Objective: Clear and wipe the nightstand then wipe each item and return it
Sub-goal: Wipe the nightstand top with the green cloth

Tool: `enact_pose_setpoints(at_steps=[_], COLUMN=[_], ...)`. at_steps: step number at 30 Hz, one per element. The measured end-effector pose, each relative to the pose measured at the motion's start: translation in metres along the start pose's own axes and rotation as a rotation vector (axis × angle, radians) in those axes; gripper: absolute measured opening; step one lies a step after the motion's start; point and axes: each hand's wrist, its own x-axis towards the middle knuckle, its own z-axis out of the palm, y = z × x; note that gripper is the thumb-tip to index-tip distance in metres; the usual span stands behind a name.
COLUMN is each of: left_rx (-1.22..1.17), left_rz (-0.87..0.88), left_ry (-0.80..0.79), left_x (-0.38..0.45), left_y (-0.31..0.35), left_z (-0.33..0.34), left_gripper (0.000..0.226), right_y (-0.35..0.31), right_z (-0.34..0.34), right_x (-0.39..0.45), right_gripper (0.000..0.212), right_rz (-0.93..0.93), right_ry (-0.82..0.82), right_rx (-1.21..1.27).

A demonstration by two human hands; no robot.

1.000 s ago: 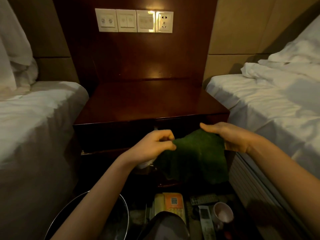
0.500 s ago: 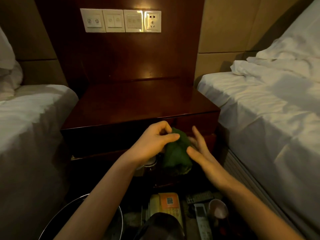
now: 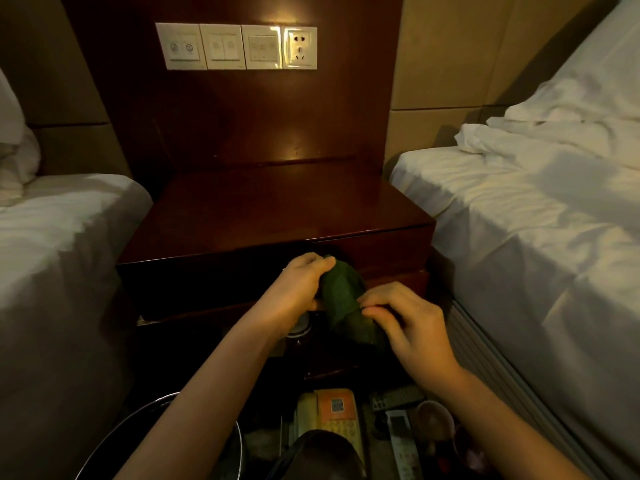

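Green terry cloth, folded into a narrow bundle [image 3: 343, 299], is held between both hands at lower centre of the frame, in front of the dark polished wooden nightstand [image 3: 277, 216]. The bundle's long axis runs diagonally, from upper left near the nightstand's front edge down toward lower right.

The left hand [image 3: 294, 289] grips the upper end, fingers curled over the cloth with the thumb tip at its top edge. The right hand [image 3: 408, 323] pinches the lower half, fingertips [image 3: 372, 308] bent onto the fabric; how far the thumb wraps underneath cannot be told. Both forearms rise from the bottom edge of the frame and converge on the cloth, wrists roughly level.

Governing relation: the nightstand top lies directly above and beyond the cloth in frame, and it carries no objects. The left hand is the nearer to the front edge of the top; the right sits lower and further to the right.

Judgement: clearing appears complete and the cloth is being made ready, so wiping the top is the likely next step, a forward and upward carry.

Removed items lie at the bottom of the frame: an orange-faced cream telephone [image 3: 332, 414], a grey remote control [image 3: 401, 441] and a pale round cup [image 3: 434, 422], beside a metal-rimmed bin [image 3: 159, 407]. White-sheeted beds [image 3: 540, 220] flank the unit at left and right.
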Motion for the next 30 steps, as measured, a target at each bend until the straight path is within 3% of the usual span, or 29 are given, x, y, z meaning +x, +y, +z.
enact_pose_setpoints(at_steps=[3, 6, 10, 13, 15, 16, 18, 20, 22, 26, 28, 30], left_rx=[-0.017, -0.039, 0.175, 0.182, 0.230, 0.266, 0.312, 0.324, 0.402, 0.417, 0.543, 0.715], left_rz=[0.012, 0.061, 0.109, 0.124, 0.152, 0.171, 0.204, 0.224, 0.227, 0.191, 0.323, 0.478], left_ry=[-0.103, -0.198, -0.207, -0.157, -0.199, -0.231, -0.262, -0.258, -0.280, -0.293, -0.129, 0.104], left_x=[-0.004, -0.008, -0.007, -0.002, -0.002, -0.003, -0.004, -0.001, 0.004, 0.019, 0.033, 0.049], left_y=[-0.002, -0.004, -0.015, -0.021, -0.020, -0.019, -0.012, -0.006, 0.000, 0.015, 0.022, 0.022], left_z=[0.000, 0.001, 0.006, 0.013, 0.016, 0.018, 0.022, 0.025, 0.026, 0.008, -0.008, -0.021], left_gripper=[0.016, 0.048, 0.083, 0.079, 0.072, 0.069, 0.066, 0.064, 0.062, 0.054, 0.051, 0.043], right_y=[-0.005, 0.005, 0.011, 0.016, 0.022, 0.023, 0.024, 0.022, 0.026, 0.032, 0.043, 0.062], right_z=[0.001, -0.001, -0.006, -0.007, -0.011, -0.013, -0.020, -0.026, -0.027, -0.036, -0.052, -0.068], right_x=[0.008, 0.016, 0.012, 0.010, 0.007, 0.006, 0.001, -0.001, -0.002, 0.028, 0.059, 0.093], right_gripper=[0.012, 0.014, 0.018, 0.018, 0.017, 0.020, 0.053, 0.067, 0.057, 0.014, 0.014, 0.007], right_rz=[0.467, 0.959, 1.234, 1.234, 1.117, 1.017, 0.902, 0.871, 0.855, 0.948, 0.856, 0.675], right_ry=[0.013, 0.082, 0.019, 0.137, 0.289, 0.290, 0.079, -0.168, -0.245, 0.000, 0.181, 0.247], right_rx=[0.425, 0.920, 0.916, 0.760, 0.565, 0.574, 0.814, 0.861, 0.741, 0.778, 0.482, -0.053])
